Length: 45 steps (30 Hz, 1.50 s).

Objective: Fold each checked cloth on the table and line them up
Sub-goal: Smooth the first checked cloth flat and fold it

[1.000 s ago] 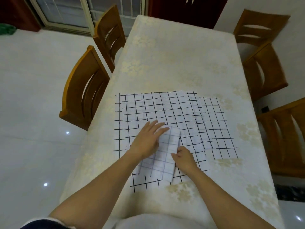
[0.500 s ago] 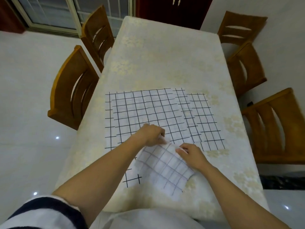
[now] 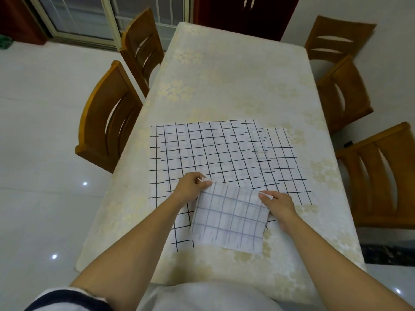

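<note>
L hand [image 3: 190,190] & R hand [image 3: 279,204] each pinch a top corner of pale checked cloth [image 3: 229,219] over flat cloths [image 3: 202,149].

Dim indoor light, glare spots on floor [image 3: 54,256], wide-angle edge bending, soft focus

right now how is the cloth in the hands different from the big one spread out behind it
The held cloth shows faint greyish lines; the spread cloth shows bold black ones. The held cloth covers less area than the spread cloth. The left hand and right hand pinch the held cloth's far corners, while the spread cloth lies flat on the table, ungripped. Both are white with a checked grid.
</note>
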Motion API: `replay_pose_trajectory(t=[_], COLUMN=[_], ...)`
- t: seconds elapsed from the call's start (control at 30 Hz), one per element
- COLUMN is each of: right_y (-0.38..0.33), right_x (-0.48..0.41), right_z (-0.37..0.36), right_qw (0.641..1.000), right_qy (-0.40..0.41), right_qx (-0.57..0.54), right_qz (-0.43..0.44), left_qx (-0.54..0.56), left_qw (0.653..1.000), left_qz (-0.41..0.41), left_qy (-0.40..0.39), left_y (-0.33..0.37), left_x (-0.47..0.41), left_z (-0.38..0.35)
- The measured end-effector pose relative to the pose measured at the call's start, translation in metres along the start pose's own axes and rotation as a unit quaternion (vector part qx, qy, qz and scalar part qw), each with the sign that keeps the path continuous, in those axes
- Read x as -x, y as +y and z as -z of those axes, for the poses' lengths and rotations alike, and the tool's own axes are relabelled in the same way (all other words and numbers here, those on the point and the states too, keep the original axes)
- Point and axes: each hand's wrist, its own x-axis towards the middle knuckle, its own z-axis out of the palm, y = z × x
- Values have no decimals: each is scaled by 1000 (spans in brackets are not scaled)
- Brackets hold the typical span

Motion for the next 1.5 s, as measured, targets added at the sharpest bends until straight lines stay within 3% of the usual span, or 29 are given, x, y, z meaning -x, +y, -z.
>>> replay_pose_trajectory(t=[0.17, 0.3, 0.4, 0.47, 0.6, 0.8, 1.07, 1.23, 1.33, 1.43, 1.5], right_y=[-3, -10, -8, -5, 7, 27, 43, 42, 32, 14, 5], right_x=[-1, 1, 3, 6, 22, 25, 10, 1, 4, 13, 16], right_z=[-7, -13, -22, -35, -81, -120, -86, -61, -63, -85, -105], right_qw=[1000, 986, 917, 881, 844, 812, 795, 790, 809, 815, 819], right_qy=[23, 110, 187, 185, 101, -12, -29, -26, -8, 17, 3], right_qx=[-15, 100, 300, 345, 424, 503, 557, 578, 553, 523, 502], right_qz=[6, 81, 184, 267, 312, 295, 238, 202, 200, 247, 279], left_qx=[-12, -46, -167, -239, -319, -445, -499, -495, -475, -465, -465], left_qw=[998, 994, 961, 919, 888, 867, 847, 858, 871, 866, 857], left_qz=[-8, -17, -83, -171, -284, -219, -172, -123, -101, -158, -211], left_qy=[53, 96, 206, 261, 168, 45, 55, 66, 74, 98, 74], left_y=[-10, -10, -8, -11, -26, -55, -70, -70, -67, -53, -45], left_x=[0, 2, 8, 14, 24, 15, 18, 27, 28, 26, 18], left_z=[0, -6, -19, -29, -58, -78, -55, -38, -36, -42, -55])
